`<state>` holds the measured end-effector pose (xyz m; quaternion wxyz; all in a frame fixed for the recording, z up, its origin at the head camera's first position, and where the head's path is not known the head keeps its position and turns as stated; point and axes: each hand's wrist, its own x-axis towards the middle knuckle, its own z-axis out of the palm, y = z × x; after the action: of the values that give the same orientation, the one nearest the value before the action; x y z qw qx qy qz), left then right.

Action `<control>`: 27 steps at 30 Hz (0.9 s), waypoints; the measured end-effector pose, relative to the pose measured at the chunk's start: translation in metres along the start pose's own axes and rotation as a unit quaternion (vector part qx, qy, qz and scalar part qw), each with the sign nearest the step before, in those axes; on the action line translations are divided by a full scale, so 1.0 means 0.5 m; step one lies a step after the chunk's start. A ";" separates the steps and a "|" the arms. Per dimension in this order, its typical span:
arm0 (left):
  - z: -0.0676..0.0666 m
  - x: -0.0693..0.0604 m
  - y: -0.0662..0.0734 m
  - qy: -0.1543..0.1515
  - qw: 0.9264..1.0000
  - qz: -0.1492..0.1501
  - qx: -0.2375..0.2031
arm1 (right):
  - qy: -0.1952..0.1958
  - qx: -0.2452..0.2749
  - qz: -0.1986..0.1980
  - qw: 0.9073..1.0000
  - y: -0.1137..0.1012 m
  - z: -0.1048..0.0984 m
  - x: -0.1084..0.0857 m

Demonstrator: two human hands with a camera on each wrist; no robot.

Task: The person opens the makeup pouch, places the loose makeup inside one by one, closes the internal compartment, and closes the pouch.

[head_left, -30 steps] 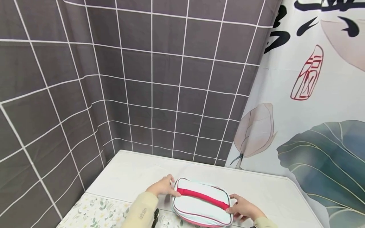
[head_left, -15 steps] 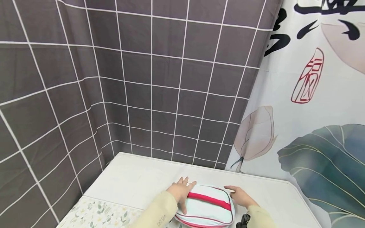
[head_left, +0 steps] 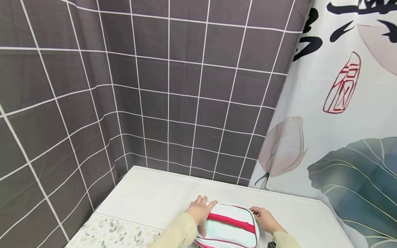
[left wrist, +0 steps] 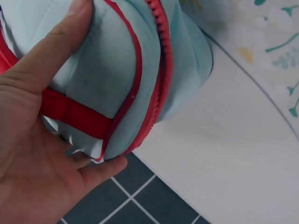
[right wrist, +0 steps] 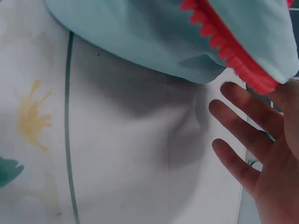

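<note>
A soft pale-blue and white zipped pouch (head_left: 229, 229) with red trim and a red handle strap (head_left: 232, 222) lies at the table's near side. My left hand (head_left: 200, 212) grips its left end; in the left wrist view the thumb (left wrist: 60, 42) presses over the top and the fingers reach round the edge. At the far right corner is my right hand (head_left: 265, 218). Close up, its three outer fingers are spread (right wrist: 233, 112) beside the end of the red zipper (right wrist: 233, 58). The index finger meets that end; the thumb is hidden, so a pinch cannot be confirmed.
The white table mat (head_left: 161, 189) reaches back to a dark grid-patterned curtain (head_left: 186, 103). A floral cloth (head_left: 114, 232) covers the front left. To the right hangs a white printed curtain (head_left: 310, 137) with leaves and characters.
My left hand has gone from the pouch's left edge to a wider grip over its end. The right hand left the strap's end, and its fingers now bend in at the far right corner.
</note>
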<state>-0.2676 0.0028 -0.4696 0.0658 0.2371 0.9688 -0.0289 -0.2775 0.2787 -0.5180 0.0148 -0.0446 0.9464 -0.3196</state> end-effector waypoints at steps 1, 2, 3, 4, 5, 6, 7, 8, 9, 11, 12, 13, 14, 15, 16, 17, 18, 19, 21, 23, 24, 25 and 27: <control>0.000 -0.001 0.001 0.004 1.000 0.001 -0.001 | 0.006 -0.007 -0.003 1.000 0.000 0.000 -0.003; 0.001 -0.003 0.001 0.007 1.000 0.002 -0.001 | 0.011 -0.020 -0.008 1.000 -0.001 -0.001 -0.005; 0.001 -0.005 0.002 0.011 1.000 0.002 -0.004 | 0.017 -0.035 -0.012 0.999 -0.002 -0.003 -0.008; 0.001 -0.006 0.003 0.014 1.000 0.002 -0.006 | 0.022 -0.051 -0.016 0.998 -0.003 -0.004 -0.010; 0.001 -0.008 0.003 0.017 1.000 0.002 -0.008 | 0.028 -0.067 -0.019 0.997 -0.005 -0.006 -0.012; 0.002 -0.009 0.003 0.019 1.000 0.002 -0.009 | 0.032 -0.085 -0.021 0.996 -0.007 -0.008 -0.015; 0.002 -0.010 0.003 0.021 1.000 0.002 -0.009 | 0.039 -0.099 -0.021 0.994 -0.008 -0.010 -0.017; 0.003 -0.011 0.002 0.023 1.000 0.002 -0.008 | 0.043 -0.114 -0.021 0.992 -0.009 -0.012 -0.019; 0.003 -0.011 0.001 0.025 1.000 0.003 -0.009 | 0.046 -0.126 -0.020 0.991 -0.010 -0.013 -0.021; 0.004 -0.011 -0.001 0.028 1.000 0.004 -0.006 | 0.050 -0.140 -0.014 0.989 -0.012 -0.016 -0.024; 0.005 -0.010 -0.003 0.029 1.000 0.004 -0.006 | 0.053 -0.147 -0.012 0.988 -0.013 -0.016 -0.025; 0.006 -0.010 -0.005 0.031 0.999 0.004 -0.007 | 0.056 -0.151 -0.012 0.987 -0.012 -0.017 -0.027; 0.007 -0.009 -0.006 0.030 0.999 0.007 -0.007 | 0.058 -0.158 -0.016 0.986 -0.012 -0.017 -0.028; 0.007 -0.009 -0.008 0.032 0.999 0.008 -0.007 | 0.061 -0.163 -0.019 0.985 -0.012 -0.017 -0.029; 0.009 -0.008 -0.010 0.034 0.999 0.008 -0.009 | 0.066 -0.170 -0.021 0.983 -0.011 -0.017 -0.030; 0.010 -0.008 -0.011 0.036 0.999 0.009 -0.011 | 0.071 -0.176 -0.026 0.982 -0.010 -0.017 -0.031; 0.010 -0.008 -0.013 0.039 0.999 0.010 -0.013 | 0.077 -0.182 -0.032 0.980 -0.009 -0.016 -0.032; 0.011 -0.009 -0.014 0.041 0.999 0.010 -0.014 | 0.081 -0.187 -0.036 0.978 -0.009 -0.016 -0.032; 0.013 -0.008 -0.016 0.049 0.999 0.009 -0.020 | 0.085 -0.192 -0.039 0.977 -0.008 -0.017 -0.033; 0.016 -0.007 -0.018 0.053 0.998 0.007 -0.028 | 0.084 -0.195 -0.037 0.977 -0.009 -0.020 -0.033; 0.016 -0.007 -0.019 0.053 0.998 0.005 -0.033 | 0.081 -0.195 -0.035 0.977 -0.010 -0.022 -0.034; 0.017 -0.007 -0.020 0.051 0.998 0.003 -0.039 | 0.077 -0.196 -0.031 0.977 -0.011 -0.023 -0.035; 0.017 -0.008 -0.021 0.046 0.998 -0.003 -0.051 | 0.073 -0.195 -0.026 0.978 -0.013 -0.026 -0.037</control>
<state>-0.2681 -0.0092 -0.4774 0.0332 0.2317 0.9717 0.0314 -0.2595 0.2830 -0.5039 -0.0713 -0.0478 0.9876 -0.1312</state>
